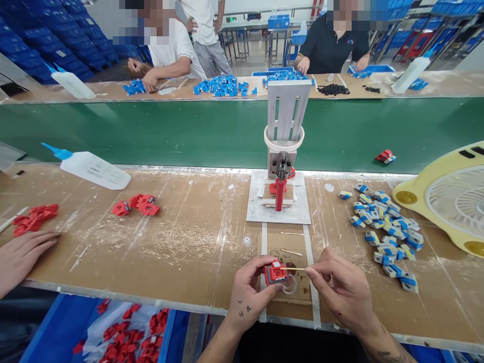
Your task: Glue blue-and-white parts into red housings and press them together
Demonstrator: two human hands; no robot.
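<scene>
Between the thumb and fingers of my left hand is a small red plastic housing with a grey band, its hollow side facing up. My right hand pinches a thin wooden stick; the tip reaches the housing's upper part. Just below the housing a small clear round dish rests on a cardboard piece, partly covered by my left hand. Two more thin sticks lie on that cardboard, one of them a cotton swab.
A toggle clamp fixture stands behind my hands. Blue-white-yellow parts lie in a pile at right beside a yellow fan. Leftward are red parts, a glue bottle and another person's hand. Co-workers sit beyond the green belt.
</scene>
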